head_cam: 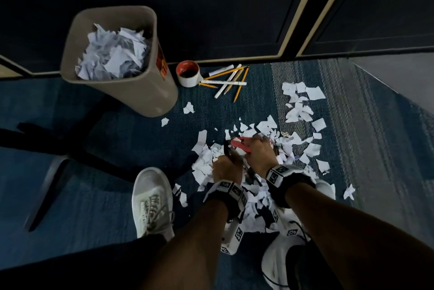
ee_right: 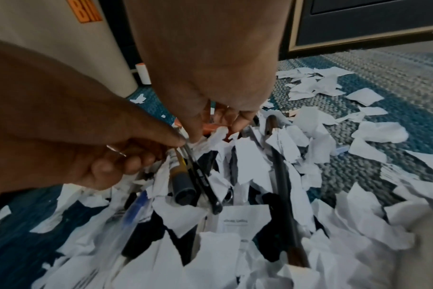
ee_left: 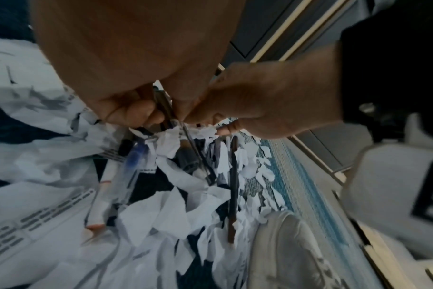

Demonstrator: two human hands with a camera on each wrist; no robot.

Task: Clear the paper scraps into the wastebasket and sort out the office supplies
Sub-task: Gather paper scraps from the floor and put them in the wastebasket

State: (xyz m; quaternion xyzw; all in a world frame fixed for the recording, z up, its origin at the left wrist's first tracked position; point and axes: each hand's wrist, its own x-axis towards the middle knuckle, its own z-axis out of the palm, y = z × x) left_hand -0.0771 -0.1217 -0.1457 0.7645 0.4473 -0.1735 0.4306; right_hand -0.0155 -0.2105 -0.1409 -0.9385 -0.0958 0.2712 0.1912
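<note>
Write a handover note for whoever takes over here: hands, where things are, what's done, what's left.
Left hand grips a bunch of pens over the scrap pile.
Right hand reaches into the paper scraps; what it holds, if anything, is unclear.
Wastebasket already holds many scraps.
Tape roll and some pencils lie together by the wall.
Left: more pens buried in the pile, red scissors, then most scraps on the carpet.
</note>
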